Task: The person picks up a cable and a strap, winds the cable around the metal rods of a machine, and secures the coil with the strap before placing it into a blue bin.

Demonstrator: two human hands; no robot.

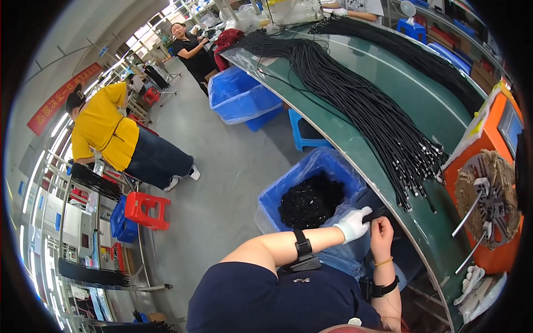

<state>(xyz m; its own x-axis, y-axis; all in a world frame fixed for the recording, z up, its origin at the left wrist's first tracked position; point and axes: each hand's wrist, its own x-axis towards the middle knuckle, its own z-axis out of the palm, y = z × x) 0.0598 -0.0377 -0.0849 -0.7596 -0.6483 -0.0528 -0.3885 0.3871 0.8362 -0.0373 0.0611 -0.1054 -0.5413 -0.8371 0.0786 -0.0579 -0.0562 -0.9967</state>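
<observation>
My left hand (353, 225), in a white glove, is closed round one end of a short bundle of black cable (375, 214). My right hand (381, 238), bare, has its fingers bent and pinched at the other end of that bundle. Both hands are in front of my body, close to the curved edge of the green table. Just beyond my left hand stands a blue bin (266, 197) lined with clear plastic, and a heap of black cable bundles (312, 200) lies in it. Long black cables (355, 94) with silver connectors stretch along the table.
An orange machine (487, 130) with a metal reel (491, 202) and two rods stands at the table's right. White gloves (471, 284) lie below it. Another lined blue bin (239, 100), a blue stool (304, 132) and a red stool (145, 210) are on the floor. Other people work farther off.
</observation>
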